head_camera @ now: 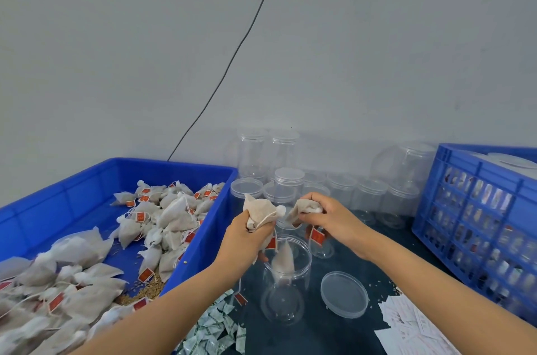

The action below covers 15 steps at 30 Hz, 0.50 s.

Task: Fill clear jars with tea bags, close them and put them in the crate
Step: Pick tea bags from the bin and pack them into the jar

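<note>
An open clear jar stands on the dark table in front of me, and one tea bag is dropping through its mouth. My left hand grips a bunch of tea bags just above and left of the jar. My right hand pinches another tea bag above the jar, its red tag dangling. The jar's clear lid lies flat to the right. A blue slatted crate with filled jars stands at the far right.
A blue bin at the left holds a heap of loose tea bags. Several empty lidded jars stand along the wall behind. Small green-white sachets and white paper slips lie near the front edge. A black cable runs down the wall.
</note>
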Each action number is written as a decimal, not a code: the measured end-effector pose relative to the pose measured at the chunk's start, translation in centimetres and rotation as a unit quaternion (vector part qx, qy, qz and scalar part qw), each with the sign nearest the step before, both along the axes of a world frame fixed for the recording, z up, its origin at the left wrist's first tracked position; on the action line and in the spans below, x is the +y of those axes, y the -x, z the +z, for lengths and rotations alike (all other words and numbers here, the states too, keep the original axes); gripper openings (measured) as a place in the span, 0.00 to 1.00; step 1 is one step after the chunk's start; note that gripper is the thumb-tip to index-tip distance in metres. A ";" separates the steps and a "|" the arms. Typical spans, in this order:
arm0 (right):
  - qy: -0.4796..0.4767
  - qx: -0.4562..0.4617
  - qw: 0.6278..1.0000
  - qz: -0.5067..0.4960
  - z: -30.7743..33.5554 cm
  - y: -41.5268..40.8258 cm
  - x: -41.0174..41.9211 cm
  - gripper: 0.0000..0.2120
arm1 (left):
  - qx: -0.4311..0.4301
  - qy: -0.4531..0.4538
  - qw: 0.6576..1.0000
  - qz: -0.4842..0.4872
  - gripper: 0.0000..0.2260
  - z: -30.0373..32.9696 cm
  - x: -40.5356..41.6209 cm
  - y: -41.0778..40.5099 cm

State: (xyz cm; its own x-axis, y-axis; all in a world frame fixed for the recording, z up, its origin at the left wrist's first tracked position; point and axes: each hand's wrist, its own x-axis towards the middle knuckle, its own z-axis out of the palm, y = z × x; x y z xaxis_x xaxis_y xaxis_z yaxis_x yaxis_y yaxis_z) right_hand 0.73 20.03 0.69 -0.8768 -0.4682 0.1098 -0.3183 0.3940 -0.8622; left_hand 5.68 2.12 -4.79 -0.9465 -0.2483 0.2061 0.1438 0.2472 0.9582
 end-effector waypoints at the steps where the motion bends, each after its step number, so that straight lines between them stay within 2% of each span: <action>1: 0.002 -0.003 1.000 -0.002 0.1 0.0 0.1 0.06 | 0.003 0.000 1.000 -0.003 0.17 0.1 0.1 -0.2; 5: 0.016 -0.031 0.999 -0.012 0.4 -0.2 0.3 0.08 | 0.015 -0.056 0.998 -0.022 0.12 0.5 0.4 -0.5; 7: -0.001 -0.015 1.000 0.008 0.4 -0.2 0.3 0.08 | 0.011 -0.082 0.996 -0.020 0.11 0.5 0.3 -0.4; 12: -0.102 0.099 0.988 0.068 0.3 -0.4 -1.0 0.08 | -0.016 -0.182 0.983 -0.025 0.11 0.7 -0.1 -0.3; 15: -0.184 0.124 0.972 0.078 0.1 -0.4 -1.9 0.11 | -0.015 -0.212 0.976 -0.040 0.11 0.8 -0.4 -0.2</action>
State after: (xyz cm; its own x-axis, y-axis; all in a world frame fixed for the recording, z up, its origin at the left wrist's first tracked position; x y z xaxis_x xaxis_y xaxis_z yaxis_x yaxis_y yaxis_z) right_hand 1.15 18.15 0.75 -0.7594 -0.6416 0.1082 -0.5794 0.5912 -0.5610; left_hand 5.88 1.70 -3.96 -0.9702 -0.2309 0.0735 0.1175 -0.1828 0.9761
